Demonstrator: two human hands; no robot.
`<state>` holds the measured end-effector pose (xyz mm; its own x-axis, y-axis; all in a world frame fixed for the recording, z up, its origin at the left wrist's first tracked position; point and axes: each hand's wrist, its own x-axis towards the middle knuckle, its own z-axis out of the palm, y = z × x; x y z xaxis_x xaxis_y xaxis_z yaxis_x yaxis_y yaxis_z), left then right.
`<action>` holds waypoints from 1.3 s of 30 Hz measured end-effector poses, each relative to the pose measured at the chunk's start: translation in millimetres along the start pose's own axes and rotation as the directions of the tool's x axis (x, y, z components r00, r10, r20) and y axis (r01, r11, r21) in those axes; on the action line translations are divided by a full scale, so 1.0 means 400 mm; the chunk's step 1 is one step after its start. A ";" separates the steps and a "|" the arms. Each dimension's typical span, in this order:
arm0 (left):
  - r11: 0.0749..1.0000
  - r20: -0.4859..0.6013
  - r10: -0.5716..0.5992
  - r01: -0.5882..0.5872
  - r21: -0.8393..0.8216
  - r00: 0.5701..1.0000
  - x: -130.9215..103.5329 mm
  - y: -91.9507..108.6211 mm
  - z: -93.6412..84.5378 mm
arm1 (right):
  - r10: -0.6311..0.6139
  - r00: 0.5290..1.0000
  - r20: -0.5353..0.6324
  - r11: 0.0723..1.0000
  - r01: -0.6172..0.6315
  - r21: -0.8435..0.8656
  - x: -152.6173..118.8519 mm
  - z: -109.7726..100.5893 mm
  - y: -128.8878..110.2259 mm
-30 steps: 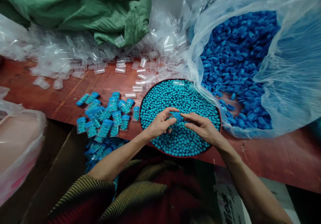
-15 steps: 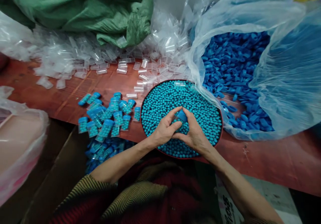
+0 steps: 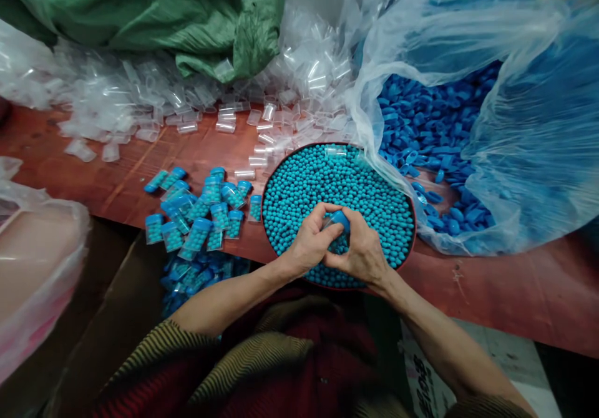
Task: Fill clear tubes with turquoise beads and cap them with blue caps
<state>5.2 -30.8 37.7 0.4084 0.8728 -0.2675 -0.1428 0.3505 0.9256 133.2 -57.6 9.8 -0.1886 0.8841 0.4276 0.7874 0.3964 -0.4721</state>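
Observation:
Over a round red-rimmed tray of small blue balls [image 3: 299, 187], my left hand [image 3: 311, 237] and my right hand [image 3: 362, 246] meet around one small clear container with a blue cap [image 3: 340, 221]. Fingertips and thumbs of both hands press on it, covering part of its body. A clear tube [image 3: 336, 151] lies on the balls near the tray's far edge. Left of the tray is a pile of capped containers filled with blue balls [image 3: 196, 236]. Loose blue caps [image 3: 421, 118] fill an open plastic bag [image 3: 528, 125] on the right.
Many clear tubes [image 3: 182, 103] are heaped along the back of the red table [image 3: 135, 187], partly under a green cloth [image 3: 154, 19]. More filled containers [image 3: 201, 277] lie below the table's front edge. A plastic-lined box [image 3: 37, 249] stands at the left.
Both hands have closed in more around the capped container, with the fingers more bent. The bag's near edge covers more of the caps, and the view has shifted slightly.

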 end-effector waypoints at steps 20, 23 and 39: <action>0.598 -0.322 0.573 -0.116 0.793 0.754 -0.034 0.012 -0.288 | 0.071 0.988 0.136 0.996 -0.077 0.041 -0.005 -0.024 0.061; 0.316 -0.352 0.683 0.175 0.932 0.640 -0.046 -0.001 -0.376 | 0.055 0.987 0.154 0.998 -0.061 0.032 -0.013 -0.015 0.071; -0.276 -0.037 0.223 0.099 0.956 0.974 -0.092 -0.065 -0.428 | -0.086 0.964 0.253 0.996 0.091 -0.007 -0.032 -0.003 0.088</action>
<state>-160.5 -13.7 -22.3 0.3330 0.9407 -0.0641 0.9418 -0.3352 -0.0258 163.8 -55.3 -11.4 -0.3978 0.8805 0.2579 0.7712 0.4732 -0.4258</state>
